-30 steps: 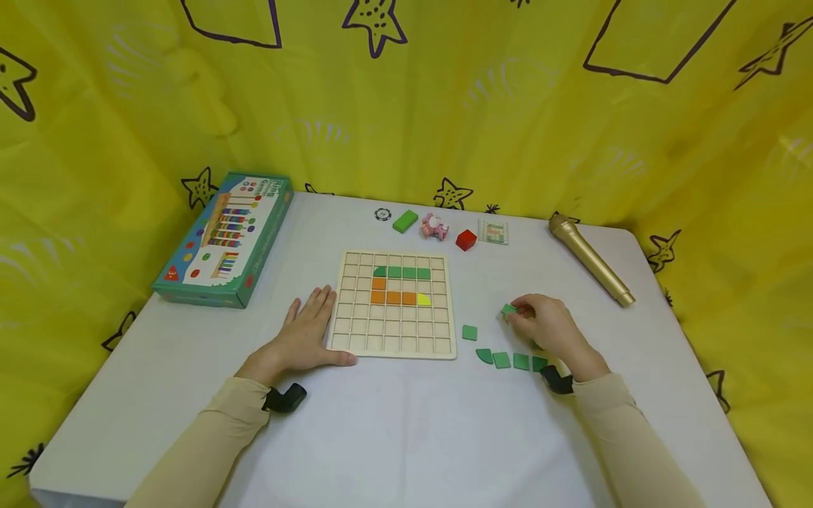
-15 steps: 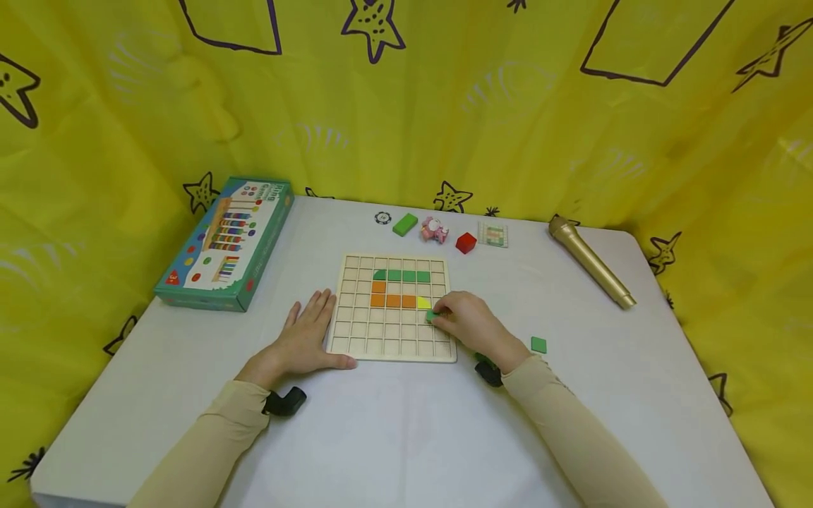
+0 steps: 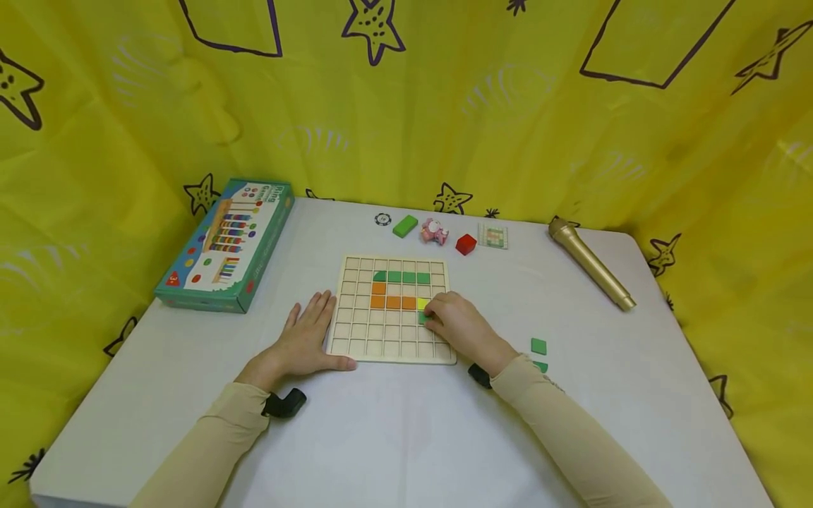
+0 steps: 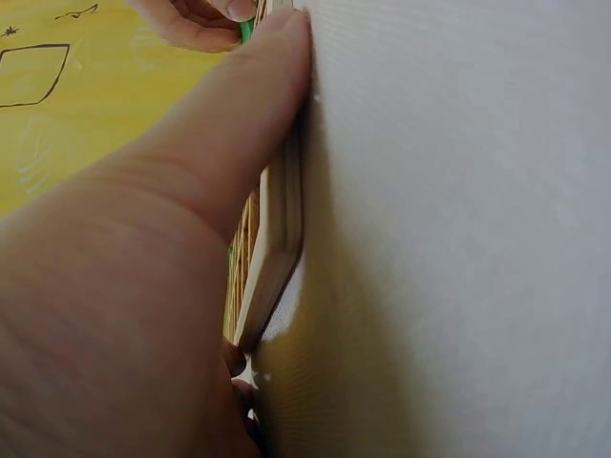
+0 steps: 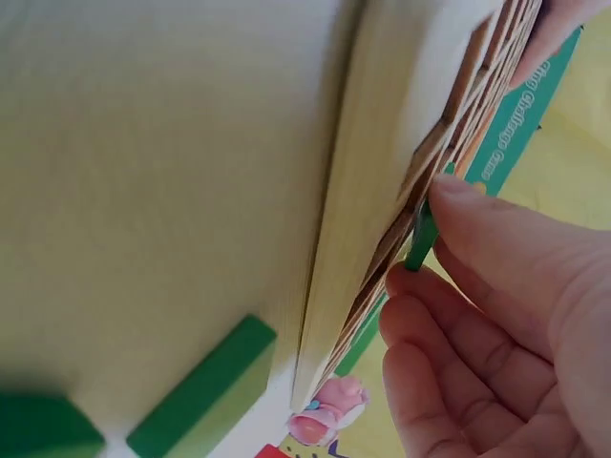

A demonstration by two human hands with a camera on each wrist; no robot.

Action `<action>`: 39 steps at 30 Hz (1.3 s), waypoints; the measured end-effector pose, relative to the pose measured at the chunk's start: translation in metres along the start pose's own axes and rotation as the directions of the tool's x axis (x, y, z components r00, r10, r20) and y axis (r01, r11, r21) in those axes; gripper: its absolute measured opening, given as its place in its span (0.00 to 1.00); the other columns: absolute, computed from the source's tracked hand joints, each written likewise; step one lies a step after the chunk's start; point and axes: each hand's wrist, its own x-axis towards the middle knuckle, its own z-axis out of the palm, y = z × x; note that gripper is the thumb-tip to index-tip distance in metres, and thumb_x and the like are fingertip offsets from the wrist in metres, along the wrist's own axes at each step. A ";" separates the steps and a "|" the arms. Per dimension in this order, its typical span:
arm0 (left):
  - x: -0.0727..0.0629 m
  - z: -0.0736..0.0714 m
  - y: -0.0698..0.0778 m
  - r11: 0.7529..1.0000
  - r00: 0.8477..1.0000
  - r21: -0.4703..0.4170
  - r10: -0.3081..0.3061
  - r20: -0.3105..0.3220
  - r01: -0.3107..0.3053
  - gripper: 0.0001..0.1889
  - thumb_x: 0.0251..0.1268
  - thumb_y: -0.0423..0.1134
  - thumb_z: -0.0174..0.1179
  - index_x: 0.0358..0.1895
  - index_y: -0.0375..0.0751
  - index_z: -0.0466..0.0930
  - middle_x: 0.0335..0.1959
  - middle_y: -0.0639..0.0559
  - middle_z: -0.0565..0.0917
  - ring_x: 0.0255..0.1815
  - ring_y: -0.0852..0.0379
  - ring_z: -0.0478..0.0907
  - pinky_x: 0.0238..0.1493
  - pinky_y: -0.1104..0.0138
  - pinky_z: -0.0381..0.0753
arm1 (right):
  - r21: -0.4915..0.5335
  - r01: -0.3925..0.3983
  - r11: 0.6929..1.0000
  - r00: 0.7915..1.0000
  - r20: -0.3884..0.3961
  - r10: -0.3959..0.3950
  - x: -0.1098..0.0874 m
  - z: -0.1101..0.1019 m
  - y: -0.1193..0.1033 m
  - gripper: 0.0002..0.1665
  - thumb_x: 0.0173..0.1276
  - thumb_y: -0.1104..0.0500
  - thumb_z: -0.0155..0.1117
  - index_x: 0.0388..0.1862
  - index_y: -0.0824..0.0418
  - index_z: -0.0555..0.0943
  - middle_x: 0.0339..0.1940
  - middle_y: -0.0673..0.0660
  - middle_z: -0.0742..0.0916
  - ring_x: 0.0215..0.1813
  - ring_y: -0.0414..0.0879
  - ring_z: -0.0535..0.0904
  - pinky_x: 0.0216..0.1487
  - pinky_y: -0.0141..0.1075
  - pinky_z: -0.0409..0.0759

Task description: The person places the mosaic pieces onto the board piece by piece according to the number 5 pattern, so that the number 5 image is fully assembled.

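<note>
A wooden grid board lies flat on the table, bearing a row of green tiles, several orange squares and a yellow piece. My right hand pinches a green tile between thumb and fingertips, at the cell just below the yellow piece. In the right wrist view the tile stands tilted at the grid. My left hand rests with fingers spread at the board's left side, its thumb along the near edge. Two more green tiles show right of my right forearm.
A game box lies at the left. Along the back are a round chip, a green block, a pink figurine, a red cube and a pattern card. A gold microphone lies at the right.
My right hand has carried a green tile leftward from the loose tiles to the board, then slightly further left to the cell under the yellow piece. My left hand has stayed in place.
</note>
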 end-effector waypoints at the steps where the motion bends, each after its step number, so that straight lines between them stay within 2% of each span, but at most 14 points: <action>1: 0.000 0.000 0.000 1.000 1.000 0.001 0.001 0.002 -0.001 0.70 0.44 0.75 0.64 0.76 0.25 0.39 0.78 0.34 0.40 0.77 0.40 0.33 0.70 0.43 0.28 | -0.005 0.012 1.000 1.000 -0.007 -0.012 -0.001 0.001 0.000 0.06 0.63 0.63 0.71 0.38 0.64 0.85 0.38 0.54 0.85 0.45 0.50 0.78 0.53 0.41 0.76; 5: 0.002 0.001 0.001 1.000 1.000 -0.001 -0.002 0.010 0.002 0.70 0.44 0.76 0.63 0.76 0.26 0.39 0.78 0.35 0.40 0.78 0.41 0.32 0.70 0.43 0.28 | -0.008 0.065 0.998 0.998 -0.025 -0.065 -0.004 0.001 0.002 0.04 0.64 0.64 0.70 0.37 0.64 0.86 0.37 0.54 0.84 0.44 0.50 0.77 0.51 0.41 0.76; 9: 0.001 0.000 0.001 1.000 1.000 -0.002 -0.013 0.015 0.013 0.70 0.44 0.76 0.63 0.76 0.26 0.39 0.78 0.35 0.40 0.78 0.41 0.32 0.70 0.43 0.28 | 0.038 0.069 0.997 0.997 -0.034 -0.068 -0.013 -0.010 0.007 0.07 0.66 0.64 0.68 0.41 0.65 0.87 0.44 0.58 0.84 0.47 0.52 0.76 0.53 0.44 0.75; 12: 0.002 0.000 0.000 1.000 1.000 0.004 -0.016 0.019 0.016 0.70 0.44 0.76 0.63 0.76 0.27 0.38 0.78 0.35 0.40 0.78 0.42 0.31 0.70 0.44 0.27 | 0.056 0.009 0.998 0.999 -0.048 -0.006 -0.027 -0.024 0.017 0.10 0.67 0.65 0.67 0.46 0.66 0.86 0.48 0.60 0.83 0.51 0.54 0.76 0.55 0.46 0.75; 18: 0.002 0.002 -0.001 1.000 1.000 0.006 -0.015 0.018 0.015 0.70 0.44 0.76 0.63 0.76 0.27 0.38 0.78 0.35 0.40 0.77 0.41 0.32 0.70 0.43 0.27 | 0.098 -0.123 0.988 0.987 -0.093 0.132 -0.071 -0.053 0.055 0.10 0.66 0.68 0.66 0.46 0.67 0.85 0.45 0.59 0.85 0.50 0.57 0.77 0.53 0.52 0.75; 23: 0.003 0.001 0.000 1.000 1.000 0.007 -0.013 0.017 0.013 0.70 0.44 0.76 0.63 0.76 0.26 0.39 0.78 0.34 0.40 0.77 0.40 0.32 0.70 0.43 0.27 | 0.126 -0.230 0.965 0.971 -0.039 0.236 -0.109 -0.070 0.082 0.12 0.66 0.67 0.66 0.48 0.67 0.85 0.45 0.59 0.85 0.48 0.57 0.77 0.50 0.55 0.74; 27: 0.002 0.002 -0.002 1.000 1.000 0.002 -0.014 0.018 0.014 0.71 0.43 0.76 0.63 0.76 0.26 0.38 0.78 0.35 0.40 0.77 0.40 0.32 0.70 0.43 0.27 | 0.123 -0.269 0.955 0.962 -0.003 0.272 -0.129 -0.074 0.092 0.13 0.65 0.65 0.69 0.48 0.68 0.84 0.44 0.59 0.85 0.46 0.57 0.77 0.49 0.55 0.74; 32: 0.002 0.002 -0.002 1.000 1.000 -0.002 -0.017 0.020 0.017 0.70 0.43 0.76 0.64 0.76 0.26 0.38 0.78 0.35 0.39 0.77 0.41 0.31 0.70 0.43 0.27 | 0.134 -0.295 0.946 0.955 0.024 0.294 -0.140 -0.069 0.098 0.18 0.62 0.61 0.72 0.49 0.69 0.83 0.42 0.58 0.83 0.44 0.55 0.77 0.46 0.51 0.75; 39: 0.001 0.000 0.000 1.000 1.000 0.006 -0.010 0.015 0.010 0.70 0.44 0.76 0.63 0.76 0.26 0.39 0.78 0.34 0.40 0.77 0.40 0.32 0.70 0.43 0.28 | 0.093 -0.340 0.936 0.940 0.026 0.339 -0.133 -0.062 0.095 0.16 0.62 0.61 0.72 0.44 0.71 0.83 0.38 0.58 0.81 0.38 0.51 0.75 0.41 0.48 0.74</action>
